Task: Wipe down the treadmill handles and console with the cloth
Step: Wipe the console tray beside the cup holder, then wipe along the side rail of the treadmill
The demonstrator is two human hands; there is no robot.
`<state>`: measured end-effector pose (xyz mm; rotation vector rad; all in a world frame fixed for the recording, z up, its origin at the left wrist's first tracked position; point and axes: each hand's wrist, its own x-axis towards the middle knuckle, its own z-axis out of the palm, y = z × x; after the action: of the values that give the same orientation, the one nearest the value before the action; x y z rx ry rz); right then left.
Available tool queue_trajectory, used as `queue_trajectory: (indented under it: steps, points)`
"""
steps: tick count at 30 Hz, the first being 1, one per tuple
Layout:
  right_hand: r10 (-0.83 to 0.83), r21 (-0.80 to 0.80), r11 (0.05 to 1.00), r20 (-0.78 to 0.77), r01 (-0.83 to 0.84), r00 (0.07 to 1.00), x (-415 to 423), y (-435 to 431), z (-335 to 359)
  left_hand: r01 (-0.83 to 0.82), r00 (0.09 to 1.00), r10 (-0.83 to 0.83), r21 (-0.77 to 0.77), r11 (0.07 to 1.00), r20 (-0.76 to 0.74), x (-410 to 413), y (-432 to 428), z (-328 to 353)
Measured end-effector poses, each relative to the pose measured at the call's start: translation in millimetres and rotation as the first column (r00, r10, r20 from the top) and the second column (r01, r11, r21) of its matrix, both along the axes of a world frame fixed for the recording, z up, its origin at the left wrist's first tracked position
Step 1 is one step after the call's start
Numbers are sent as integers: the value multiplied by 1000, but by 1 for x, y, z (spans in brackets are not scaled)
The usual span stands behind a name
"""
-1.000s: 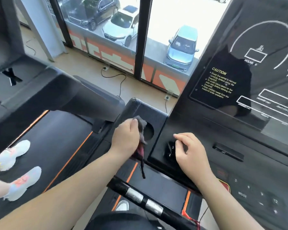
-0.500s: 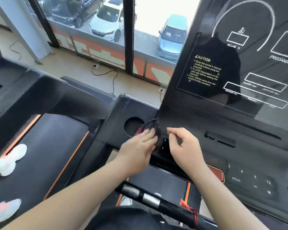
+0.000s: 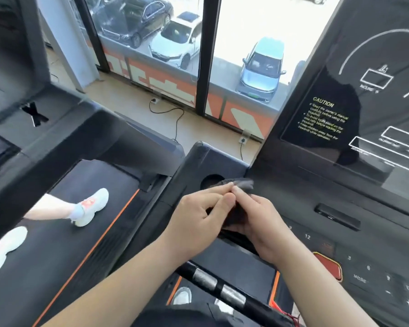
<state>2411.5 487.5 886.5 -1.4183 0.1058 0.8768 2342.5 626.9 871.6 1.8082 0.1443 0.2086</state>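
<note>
At the far left of the frame, another person's white sneakers with an orange patch [image 3: 90,207] stand on the black belt of a neighbouring treadmill with an orange side stripe [image 3: 64,234], below that machine's dark console housing [image 3: 57,128]; in the upper middle, a tall window with dark frames [image 3: 206,55] shows a white car [image 3: 175,41] and a light blue car [image 3: 260,67] parked outside, with a black cable [image 3: 172,114] lying on the tan floor beneath it; at centre, the left hand [image 3: 198,220] and the right hand [image 3: 257,223] meet over the near treadmill's black console deck [image 3: 316,190], just in front of its round cup-holder recess [image 3: 211,181]; both hands are closed on a dark grey, crumpled cloth [image 3: 236,213], fingertips pinching its upper edge together, the bulk of it bunched between the palms and lifted against the deck's left end; below the hands, at the lower middle, a black handlebar with silver sensor plates [image 3: 217,286] crosses diagonally; to the right, a red stop button [image 3: 328,265] sits among pale keypad numerals, and the glossy black display panel with white outlines and a yellow CAUTION notice [image 3: 326,119] fills the upper right
</note>
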Motion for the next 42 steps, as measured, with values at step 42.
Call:
queue_trajectory:
  steps: [42]
  points:
    - [912,-911,409,406,-46,66,97,87,-96,-204,782,374,362,910,-499,5,113,-40]
